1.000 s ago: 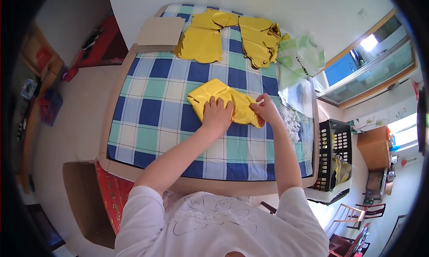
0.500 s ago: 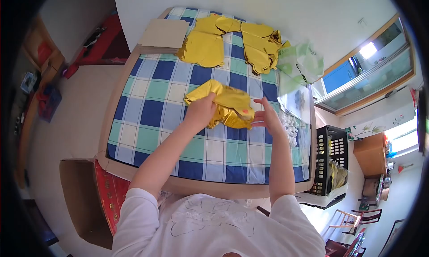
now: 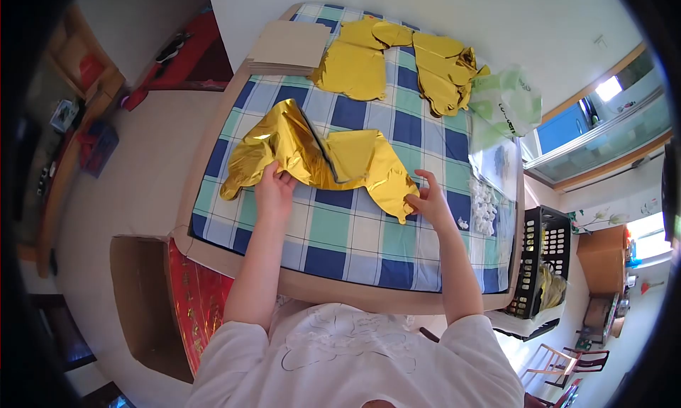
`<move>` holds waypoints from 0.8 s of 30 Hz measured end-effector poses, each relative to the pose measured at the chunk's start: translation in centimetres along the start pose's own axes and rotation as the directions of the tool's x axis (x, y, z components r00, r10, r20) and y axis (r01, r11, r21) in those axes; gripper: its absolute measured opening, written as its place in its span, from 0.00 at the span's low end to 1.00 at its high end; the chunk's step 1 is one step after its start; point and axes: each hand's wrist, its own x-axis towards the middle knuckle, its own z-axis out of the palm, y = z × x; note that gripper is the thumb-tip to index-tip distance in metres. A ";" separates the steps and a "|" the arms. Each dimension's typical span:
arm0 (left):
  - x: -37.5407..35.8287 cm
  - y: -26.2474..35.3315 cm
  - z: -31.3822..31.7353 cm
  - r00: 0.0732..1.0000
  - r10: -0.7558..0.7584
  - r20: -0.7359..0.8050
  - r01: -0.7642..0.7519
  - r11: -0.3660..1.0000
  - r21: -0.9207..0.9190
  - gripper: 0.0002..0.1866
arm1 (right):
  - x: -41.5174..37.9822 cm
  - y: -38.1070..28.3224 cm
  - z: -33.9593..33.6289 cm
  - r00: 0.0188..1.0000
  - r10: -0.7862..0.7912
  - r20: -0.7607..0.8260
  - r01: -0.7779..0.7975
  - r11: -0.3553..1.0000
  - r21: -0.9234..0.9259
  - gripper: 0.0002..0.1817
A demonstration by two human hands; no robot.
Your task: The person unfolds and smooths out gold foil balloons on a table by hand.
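Both hands pinching the crinkled gold foil balloon (image 3: 319, 156) — left hand (image 3: 273, 193) mid-edge, right hand (image 3: 428, 202) at its tip — above the checked tablecloth (image 3: 355, 231).

Both arms reach forward, spread apart, the left hand (image 3: 273, 188) and right hand (image 3: 428, 201) each pinching closed.

Checked-cloth table (image 3: 355, 241), gold foil balloons (image 3: 355, 68)

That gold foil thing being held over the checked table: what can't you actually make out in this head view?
- Gold foil piece: crumpled and partly folded over itself, so its full shape is hidden.
- Left hand and right hand: fingertips tucked under the foil's edges.
- Green plastic bag: lettering too small to read.
- Black basket: contents mostly hidden by its walls.
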 end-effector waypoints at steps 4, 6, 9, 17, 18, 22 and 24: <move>-1.3 0.7 0.6 0.998 0.055 -0.015 -0.053 0.992 0.112 0.21 | -0.3 -0.1 0.3 0.999 -0.019 0.034 0.021 0.998 -0.064 0.34; -1.6 1.2 0.6 0.997 0.072 0.029 -0.076 0.985 0.154 0.21 | -1.1 -1.4 1.3 0.980 -0.188 -0.067 0.142 0.892 -0.429 0.35; -2.3 1.8 1.6 0.990 0.115 0.086 -0.134 0.951 0.280 0.21 | -2.1 -4.5 6.0 0.733 -0.679 0.039 0.395 0.379 -0.837 0.36; -2.4 5.0 1.1 0.974 0.158 0.163 -0.204 0.924 0.325 0.19 | 3.9 -8.9 8.9 0.698 -0.715 0.044 0.676 0.637 -0.371 0.10; -2.0 5.8 0.4 0.972 0.165 0.167 -0.210 0.931 0.299 0.19 | 4.7 -9.0 8.4 0.724 -0.688 -0.042 0.647 0.699 -0.303 0.08; -1.3 8.3 -1.1 0.976 0.191 0.106 -0.213 0.938 0.272 0.18 | 7.7 -9.4 4.5 0.905 -0.421 -0.050 0.422 0.907 0.004 0.09; -0.8 9.2 -1.8 0.984 0.155 0.088 -0.174 0.940 0.294 0.17 | 7.7 -9.3 3.8 0.958 -0.285 -0.008 0.283 0.947 0.150 0.10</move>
